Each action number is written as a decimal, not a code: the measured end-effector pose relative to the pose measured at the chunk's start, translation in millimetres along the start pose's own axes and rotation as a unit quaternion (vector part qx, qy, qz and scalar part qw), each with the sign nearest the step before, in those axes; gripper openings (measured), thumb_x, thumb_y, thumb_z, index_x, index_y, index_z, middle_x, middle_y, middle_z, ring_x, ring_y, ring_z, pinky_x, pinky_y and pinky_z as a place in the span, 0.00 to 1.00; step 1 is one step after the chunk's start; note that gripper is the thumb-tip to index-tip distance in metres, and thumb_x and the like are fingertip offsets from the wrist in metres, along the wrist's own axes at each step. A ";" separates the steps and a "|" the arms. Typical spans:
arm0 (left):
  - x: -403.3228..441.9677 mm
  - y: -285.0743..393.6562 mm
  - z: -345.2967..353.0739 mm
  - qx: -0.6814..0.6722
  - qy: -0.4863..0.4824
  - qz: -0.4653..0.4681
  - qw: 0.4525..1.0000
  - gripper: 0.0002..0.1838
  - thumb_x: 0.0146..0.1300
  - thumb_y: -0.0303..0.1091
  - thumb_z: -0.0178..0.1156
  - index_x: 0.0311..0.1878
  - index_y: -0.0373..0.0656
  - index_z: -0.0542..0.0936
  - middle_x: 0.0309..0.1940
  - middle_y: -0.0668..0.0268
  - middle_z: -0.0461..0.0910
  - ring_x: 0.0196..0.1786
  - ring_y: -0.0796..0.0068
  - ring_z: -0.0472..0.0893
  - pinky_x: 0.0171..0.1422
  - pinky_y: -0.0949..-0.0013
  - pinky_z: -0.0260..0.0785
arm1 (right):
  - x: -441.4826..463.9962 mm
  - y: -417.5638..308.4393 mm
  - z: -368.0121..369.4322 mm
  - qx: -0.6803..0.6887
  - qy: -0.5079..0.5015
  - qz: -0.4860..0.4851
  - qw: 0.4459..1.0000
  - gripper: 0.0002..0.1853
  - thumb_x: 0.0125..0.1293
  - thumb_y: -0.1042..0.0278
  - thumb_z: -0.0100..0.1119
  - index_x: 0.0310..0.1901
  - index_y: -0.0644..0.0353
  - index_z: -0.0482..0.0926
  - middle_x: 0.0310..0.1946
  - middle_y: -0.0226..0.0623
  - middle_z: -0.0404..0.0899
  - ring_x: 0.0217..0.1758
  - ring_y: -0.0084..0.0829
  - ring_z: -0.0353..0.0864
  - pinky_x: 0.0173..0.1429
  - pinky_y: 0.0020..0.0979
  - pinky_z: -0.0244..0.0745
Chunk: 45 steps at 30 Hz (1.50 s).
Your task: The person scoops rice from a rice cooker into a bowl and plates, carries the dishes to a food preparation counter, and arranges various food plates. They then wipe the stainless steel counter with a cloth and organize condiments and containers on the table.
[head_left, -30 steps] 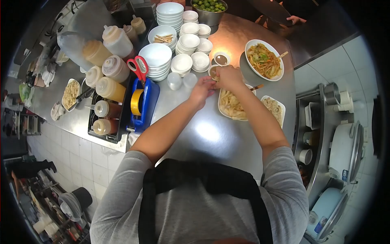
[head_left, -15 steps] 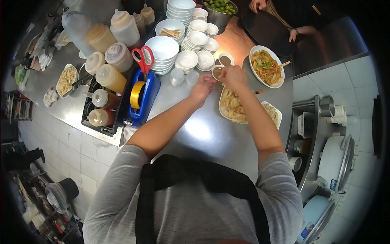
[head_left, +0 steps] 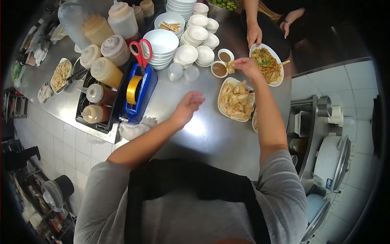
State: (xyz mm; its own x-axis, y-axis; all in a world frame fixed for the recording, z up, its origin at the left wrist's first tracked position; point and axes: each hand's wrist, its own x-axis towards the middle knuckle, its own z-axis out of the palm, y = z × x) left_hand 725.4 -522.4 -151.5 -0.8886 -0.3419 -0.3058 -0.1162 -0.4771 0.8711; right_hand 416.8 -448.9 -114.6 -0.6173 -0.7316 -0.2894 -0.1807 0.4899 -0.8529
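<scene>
My right hand pinches a small golden fried piece, wonton-like, beside a white cup of brown sauce. A second sauce cup stands just behind the first. Below my right hand is a white dish heaped with similar fried pieces. Over the steel counter, left of that dish, my left hand is held with its fingers apart and nothing in them. Partly hidden by my right forearm, another dish shows only its edge.
A co-worker's hand grips the rim of an oval plate of noodles. Stacked white bowls and small dishes line the back. At left are sauce bottles, a blue tape dispenser and red-handled scissors.
My left hand has drawn back toward me, away from the sauce cups. My right hand has left the front cup and moved right, now holding a fried piece. The co-worker's hand has reached the noodle plate.
</scene>
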 end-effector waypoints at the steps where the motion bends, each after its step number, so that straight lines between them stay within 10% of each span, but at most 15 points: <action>1: -13.9 -2.9 -5.2 0.011 -0.012 0.017 1.000 0.19 0.63 0.23 0.44 0.57 0.41 0.65 0.51 0.61 0.74 0.54 0.73 0.70 0.58 0.70 0.61 | -3.9 -6.8 -1.3 0.017 0.008 0.033 0.999 0.08 0.54 0.70 0.66 0.35 0.60 0.80 0.28 0.29 0.81 0.30 0.18 0.75 0.36 0.22 0.69; 10: -139.6 28.8 -56.0 0.235 0.050 0.081 0.967 0.15 0.62 0.21 0.48 0.53 0.39 0.70 0.48 0.60 0.76 0.53 0.68 0.75 0.58 0.67 0.64 | -3.1 6.0 -4.4 0.341 -0.023 0.097 0.935 0.09 0.62 0.73 0.59 0.44 0.60 0.75 0.34 0.31 0.80 0.33 0.23 0.78 0.36 0.24 0.73; 13: -162.1 25.8 -78.4 0.510 0.103 0.253 0.816 0.15 0.58 0.21 0.51 0.50 0.39 0.73 0.48 0.58 0.76 0.53 0.58 0.74 0.58 0.62 0.66 | -10.5 -8.7 5.0 0.443 -0.062 0.034 0.894 0.10 0.62 0.72 0.59 0.45 0.59 0.74 0.37 0.32 0.80 0.36 0.23 0.78 0.36 0.24 0.73; 17: -176.5 -4.8 -109.1 0.583 0.107 0.267 0.760 0.18 0.54 0.23 0.55 0.50 0.41 0.74 0.53 0.54 0.70 0.59 0.50 0.69 0.62 0.56 0.62 | -22.4 -43.5 64.3 0.493 -0.024 -0.051 0.868 0.10 0.61 0.72 0.60 0.44 0.59 0.75 0.37 0.32 0.80 0.37 0.22 0.77 0.36 0.23 0.72; 27: -176.9 -32.1 -119.9 0.633 0.096 0.266 0.721 0.21 0.53 0.27 0.57 0.53 0.43 0.72 0.58 0.54 0.66 0.64 0.49 0.64 0.65 0.53 0.58 | -8.4 -48.6 192.8 0.229 0.275 -0.252 0.899 0.12 0.52 0.78 0.65 0.39 0.60 0.76 0.35 0.30 0.78 0.37 0.20 0.75 0.42 0.21 0.70; 34: -177.0 -30.4 -120.3 0.627 0.089 0.269 0.726 0.23 0.51 0.25 0.56 0.54 0.42 0.71 0.58 0.54 0.66 0.64 0.49 0.63 0.66 0.53 0.57 | -11.2 -47.4 199.0 -0.085 0.434 -0.321 0.837 0.12 0.43 0.76 0.60 0.32 0.50 0.81 0.36 0.36 0.78 0.43 0.41 0.71 0.50 0.37 0.67; 41: -180.2 -36.5 -114.3 0.621 0.094 0.302 0.718 0.24 0.48 0.25 0.58 0.52 0.40 0.73 0.57 0.51 0.65 0.63 0.47 0.63 0.65 0.52 0.56 | -157.6 -42.8 205.7 0.009 0.297 -0.302 0.906 0.06 0.55 0.76 0.57 0.36 0.61 0.78 0.33 0.40 0.74 0.39 0.43 0.73 0.45 0.37 0.70; 45: -154.9 -31.0 -76.0 0.571 0.084 0.364 0.731 0.21 0.47 0.28 0.61 0.48 0.40 0.75 0.55 0.48 0.66 0.58 0.46 0.66 0.64 0.53 0.57 | -267.9 54.4 211.6 0.313 0.214 -0.056 0.923 0.03 0.61 0.72 0.60 0.32 0.60 0.76 0.23 0.26 0.73 0.24 0.17 0.72 0.27 0.20 0.68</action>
State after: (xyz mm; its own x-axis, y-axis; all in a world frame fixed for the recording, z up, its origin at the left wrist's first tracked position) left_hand 900.3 -516.2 -160.3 -0.8436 -0.3095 0.4388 -0.0195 0.8343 0.5510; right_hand 734.3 -326.6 -175.5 -0.8923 -0.4401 -0.1004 0.1341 -0.0461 -0.9899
